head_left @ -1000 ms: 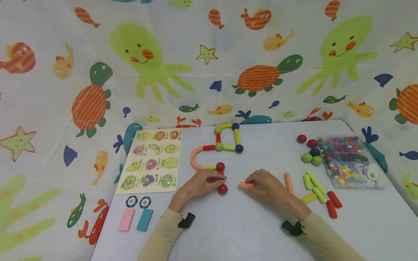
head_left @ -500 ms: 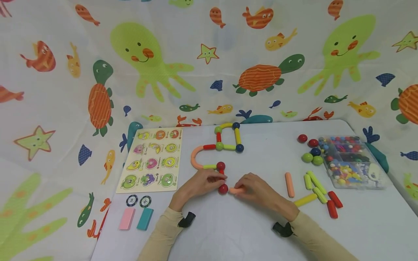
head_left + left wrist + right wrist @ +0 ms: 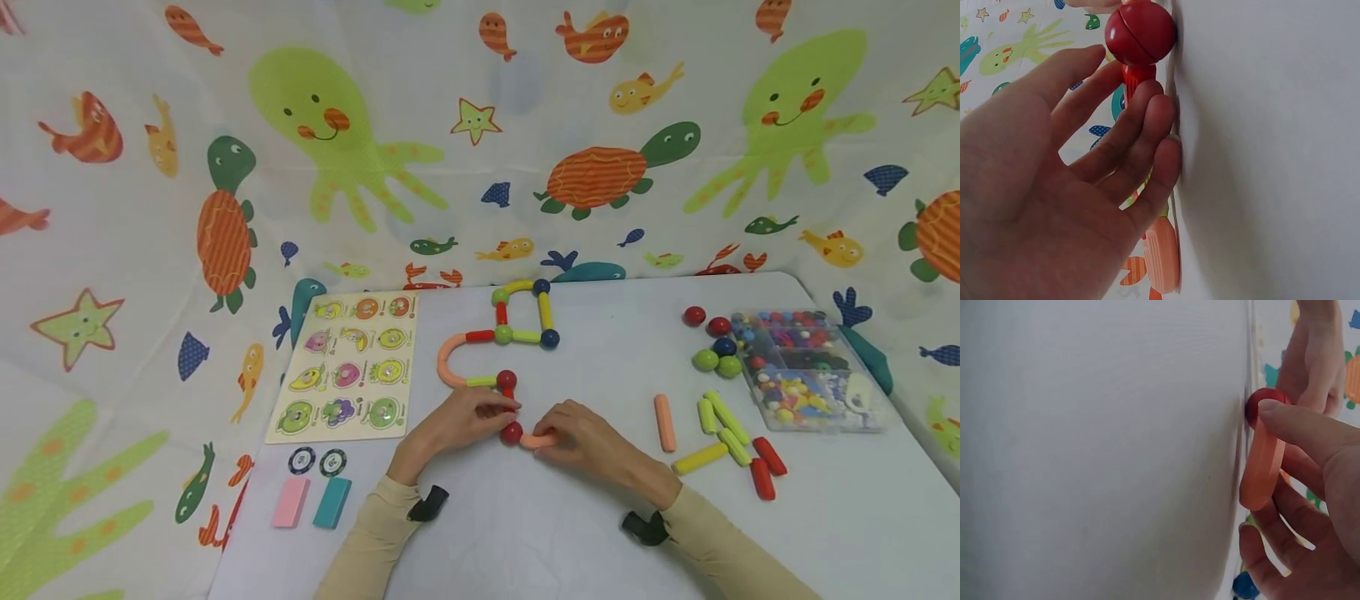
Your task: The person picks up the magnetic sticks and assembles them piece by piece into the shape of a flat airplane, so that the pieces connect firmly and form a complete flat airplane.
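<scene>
My left hand point(image 3: 467, 418) holds a short red magnetic rod point(image 3: 1137, 75) at its fingertips. A red ball point(image 3: 512, 433) sits on the rod's near end, and another red ball point(image 3: 507, 380) on its far end. Between thumb and fingers, my right hand point(image 3: 581, 435) pinches a curved peach magnetic rod point(image 3: 1263, 462); its left tip meets the near red ball. From the far red ball a chain runs on through a lime rod point(image 3: 482, 382), a curved peach rod point(image 3: 447, 360) and a red rod point(image 3: 480, 337) to a closed loop with green and dark blue balls.
A fruit puzzle board point(image 3: 341, 367) lies at the left, with two round chips, a pink block point(image 3: 291, 502) and a teal block point(image 3: 332, 503) below. Loose rods point(image 3: 726, 421) and several balls point(image 3: 706, 360) lie at the right beside a clear bead box point(image 3: 810, 371).
My right hand has moved left with the curved peach rod, bringing its tip from apart to touching the near red ball. My left hand stays at the red rod.
</scene>
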Motion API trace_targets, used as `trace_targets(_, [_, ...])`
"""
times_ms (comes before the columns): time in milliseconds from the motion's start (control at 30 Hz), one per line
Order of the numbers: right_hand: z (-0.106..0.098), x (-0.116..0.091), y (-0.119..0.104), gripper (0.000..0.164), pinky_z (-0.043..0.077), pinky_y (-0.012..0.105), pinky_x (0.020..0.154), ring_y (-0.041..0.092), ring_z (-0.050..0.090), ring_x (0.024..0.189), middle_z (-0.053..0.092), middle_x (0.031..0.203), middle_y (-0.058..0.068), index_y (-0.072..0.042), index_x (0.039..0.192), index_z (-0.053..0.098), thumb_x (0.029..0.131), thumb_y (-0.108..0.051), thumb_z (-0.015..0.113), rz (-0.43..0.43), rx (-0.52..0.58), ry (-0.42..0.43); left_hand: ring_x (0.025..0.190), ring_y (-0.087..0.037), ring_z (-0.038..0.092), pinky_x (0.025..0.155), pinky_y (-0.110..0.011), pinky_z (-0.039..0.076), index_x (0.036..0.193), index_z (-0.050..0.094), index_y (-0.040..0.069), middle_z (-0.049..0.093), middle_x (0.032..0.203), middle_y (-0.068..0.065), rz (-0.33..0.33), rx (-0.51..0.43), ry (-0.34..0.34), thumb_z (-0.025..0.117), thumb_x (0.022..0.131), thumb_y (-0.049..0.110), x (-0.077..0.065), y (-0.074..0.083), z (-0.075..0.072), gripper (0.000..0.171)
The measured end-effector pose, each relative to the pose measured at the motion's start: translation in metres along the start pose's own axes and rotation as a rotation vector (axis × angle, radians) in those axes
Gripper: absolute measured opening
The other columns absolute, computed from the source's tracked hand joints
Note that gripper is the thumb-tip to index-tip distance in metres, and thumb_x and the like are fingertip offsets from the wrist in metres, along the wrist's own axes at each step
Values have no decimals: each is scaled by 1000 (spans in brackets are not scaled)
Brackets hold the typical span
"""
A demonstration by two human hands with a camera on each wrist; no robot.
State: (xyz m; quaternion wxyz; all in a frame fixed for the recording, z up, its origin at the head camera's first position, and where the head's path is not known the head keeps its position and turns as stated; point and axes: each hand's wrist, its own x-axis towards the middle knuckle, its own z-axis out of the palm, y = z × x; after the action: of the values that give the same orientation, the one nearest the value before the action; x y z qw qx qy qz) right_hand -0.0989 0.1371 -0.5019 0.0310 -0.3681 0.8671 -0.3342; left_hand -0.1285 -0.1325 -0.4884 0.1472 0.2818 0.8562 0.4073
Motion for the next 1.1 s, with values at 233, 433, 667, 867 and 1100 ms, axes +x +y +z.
trace_targets(233, [-2,-1,0,23,51,27,84,3,55,95,68,103,-13,-22,107,73,86,-25,82,36,11,-5,94,-8,61,88,-26,54,123,74,15,71,105,10,-10,2,29,70,96,21,-1,4,-3,27])
trace_targets(433, [-17,-7,6,25,53,33,90,8,59,103,68,108,-12,-21,113,72,90,-29,78,129,53,16,90,-8,60,85,-26,53,122,73,15,66,96,10,-39,11,56,71,96,22,-1,5,-3,27])
trace_targets(667, [-53,-19,26,29,54,36,88,15,62,103,71,113,-4,-15,117,72,91,-29,77,224,94,176,88,-8,60,82,-23,53,119,74,12,66,93,10,-27,-5,86,73,94,22,0,6,-1,26])
trace_targets(867, [-89,-40,53,35,48,21,86,13,58,103,69,116,-2,-15,124,68,96,-35,70,417,118,308,87,-8,61,82,-23,53,118,73,10,66,92,10,6,-11,98,72,95,21,2,8,1,26])
trace_targets(1100, [-119,-66,88,42,46,11,75,5,61,94,70,118,11,-11,129,65,99,-40,65,606,37,455,87,-8,61,82,-25,55,118,73,9,67,92,7,45,-18,82,73,95,22,7,16,9,26])
